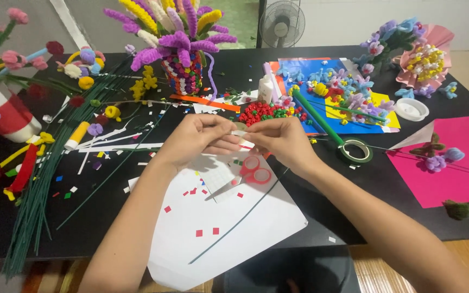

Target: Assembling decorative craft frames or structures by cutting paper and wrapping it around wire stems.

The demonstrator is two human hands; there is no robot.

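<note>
Over the middle of the black worktop (354,217), the left hand (196,138) and the right hand (283,141) meet fingertip to fingertip, both pinched narrow on a small strip of white paper (241,134) held just above a large white paper sheet (229,222) that reaches the near edge. Small red paper squares (199,233) lie scattered on that sheet, and a thin dark green wire stem (240,220) crosses it slantwise. Red-handled scissors (253,171) rest on the sheet directly beneath the hands. Just behind the hands lies a heap of red and green rolled beads (264,111). A roll of green floral tape (356,150) sits right of the right hand, near a pink paper sheet (451,163) at the right edge. A bundle of green wire stems (44,184) runs along the left side, and a purple and yellow pipe-cleaner bouquet (177,38) stands at the far edge.
</note>
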